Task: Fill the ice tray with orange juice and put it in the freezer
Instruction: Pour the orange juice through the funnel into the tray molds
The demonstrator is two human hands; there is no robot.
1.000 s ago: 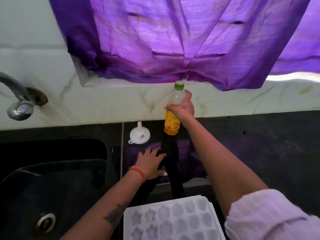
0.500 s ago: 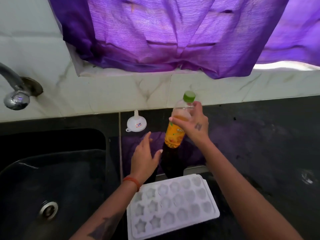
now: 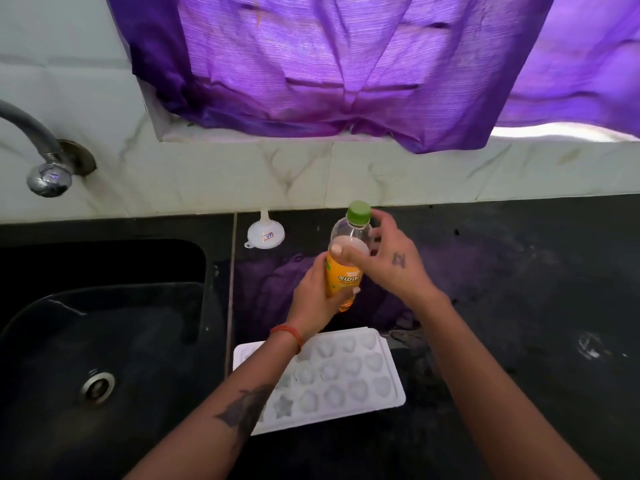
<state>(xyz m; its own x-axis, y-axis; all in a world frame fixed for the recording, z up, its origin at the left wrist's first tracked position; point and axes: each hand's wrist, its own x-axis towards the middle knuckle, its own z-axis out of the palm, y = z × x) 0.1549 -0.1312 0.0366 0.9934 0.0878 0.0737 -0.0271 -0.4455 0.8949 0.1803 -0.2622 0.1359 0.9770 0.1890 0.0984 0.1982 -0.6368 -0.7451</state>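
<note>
While capped, bottle [image 3: 346, 268] in left hand [image 3: 313, 294].

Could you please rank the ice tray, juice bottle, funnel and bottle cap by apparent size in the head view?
1. ice tray
2. juice bottle
3. funnel
4. bottle cap

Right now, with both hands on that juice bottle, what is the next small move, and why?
Probably twisting off the green cap. The left hand grips the bottle around its label, while the right hand reaches toward the top, fingers near the cap, which is on. The ice tray below looks empty, so nothing can be poured until the bottle is open.
</note>
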